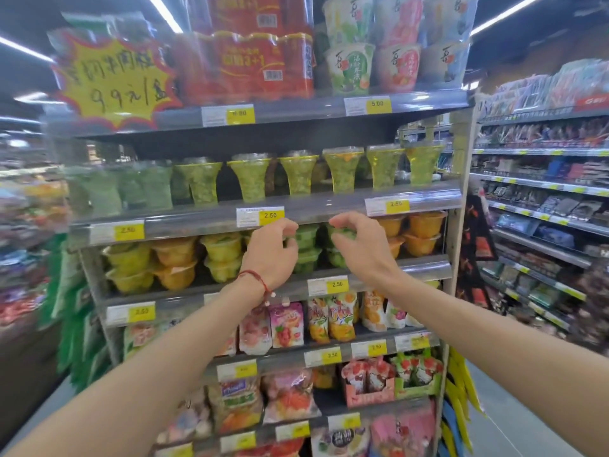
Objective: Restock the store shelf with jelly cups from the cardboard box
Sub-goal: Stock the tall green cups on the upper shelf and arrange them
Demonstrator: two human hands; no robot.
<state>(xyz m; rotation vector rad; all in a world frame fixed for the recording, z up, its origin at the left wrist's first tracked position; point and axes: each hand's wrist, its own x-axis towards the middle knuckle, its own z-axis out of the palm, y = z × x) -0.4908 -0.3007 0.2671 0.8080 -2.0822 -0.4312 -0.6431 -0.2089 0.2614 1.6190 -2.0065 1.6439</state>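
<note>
Both your hands are up at the shelf (425,267), third tier down, in the green section. Your left hand (272,250) has its fingers curled round the left cup (291,240), and your right hand (357,247) pinches the right cup (344,233) from above between thumb and fingertips. Both cups are green and sit at the top of the green stack (308,250), touching or almost touching the cups beneath. I can't tell whether they already rest there or hang in your grip.

As for progress, this tier looks well filled. The yellow cups (222,255) on the left and the orange cups (423,232) on the right stand two high across the front. The green run between them is also two high where your hands don't cover it. I judge you are near the end of one placement: set these two down square on the lower cups, then let go.

What is left is hard to say. The box is out of view, so I can't count the cups waiting in it. The back of the tier is hidden behind the front row and your hands, so any gaps there don't show. The tall cups (296,176) one tier up have dark gaps between them, but I can't tell whether the box holds stock for that row. The pouches (286,324) below are not part of this job.
</note>
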